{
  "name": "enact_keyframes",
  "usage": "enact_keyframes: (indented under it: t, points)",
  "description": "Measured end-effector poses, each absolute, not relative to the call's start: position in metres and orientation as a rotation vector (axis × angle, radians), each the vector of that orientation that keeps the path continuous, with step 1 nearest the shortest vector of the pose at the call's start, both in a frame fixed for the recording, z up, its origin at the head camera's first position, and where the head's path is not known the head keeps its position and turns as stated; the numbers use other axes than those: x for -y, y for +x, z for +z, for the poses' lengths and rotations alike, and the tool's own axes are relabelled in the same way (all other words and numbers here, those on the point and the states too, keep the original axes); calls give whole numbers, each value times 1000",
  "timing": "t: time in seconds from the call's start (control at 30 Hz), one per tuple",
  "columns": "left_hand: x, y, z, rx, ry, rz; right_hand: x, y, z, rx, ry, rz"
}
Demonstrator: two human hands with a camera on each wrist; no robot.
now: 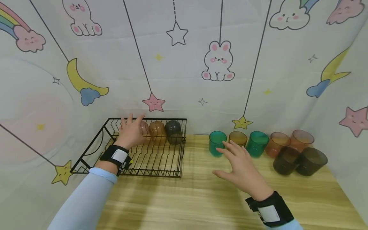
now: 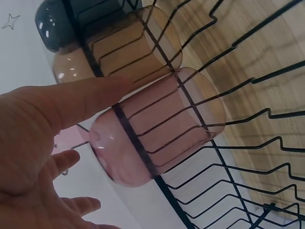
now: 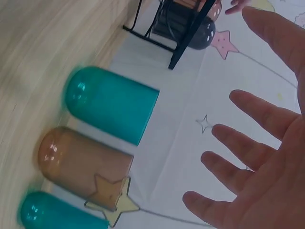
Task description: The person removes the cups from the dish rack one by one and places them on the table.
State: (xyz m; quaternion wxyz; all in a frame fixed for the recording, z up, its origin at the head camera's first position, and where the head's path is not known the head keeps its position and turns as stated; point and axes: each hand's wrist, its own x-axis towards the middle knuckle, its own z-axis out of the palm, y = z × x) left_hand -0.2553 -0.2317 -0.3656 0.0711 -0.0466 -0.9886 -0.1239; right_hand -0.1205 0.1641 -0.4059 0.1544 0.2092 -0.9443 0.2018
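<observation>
In the black wire rack (image 1: 161, 174), a pink cup (image 2: 143, 131), an amber cup (image 1: 157, 130) and a dark grey cup (image 1: 173, 132) sit side by side along the back, rounded bases up. My left hand (image 1: 130, 132) is at the pink cup with fingers spread; its thumb passes in front of the pink and amber cups in the left wrist view, and whether it touches them I cannot tell. My right hand (image 1: 240, 166) hovers, fingers apart, holding nothing. Nearest it are a green cup (image 3: 112, 105), an amber cup (image 3: 86, 164) and another green cup (image 1: 257, 143), all upright.
Farther right on the wooden table (image 1: 198, 198) stand two orange-pink cups (image 1: 277, 143) and two dark brown cups (image 1: 311, 161). A white cloth (image 1: 184, 73) printed with cartoon rabbits and stars hangs behind the table and along its sides.
</observation>
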Motion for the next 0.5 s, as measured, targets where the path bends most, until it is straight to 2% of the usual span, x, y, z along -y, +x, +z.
enact_keyframes:
  t: [0.23,0.5]
  points:
    - [240,-268,-377,3075,-254,-414,-143,-125,-410,2762,645,611]
    - [244,-278,-378,3068,-257,-545,-136,-131,-413,2756,607,657]
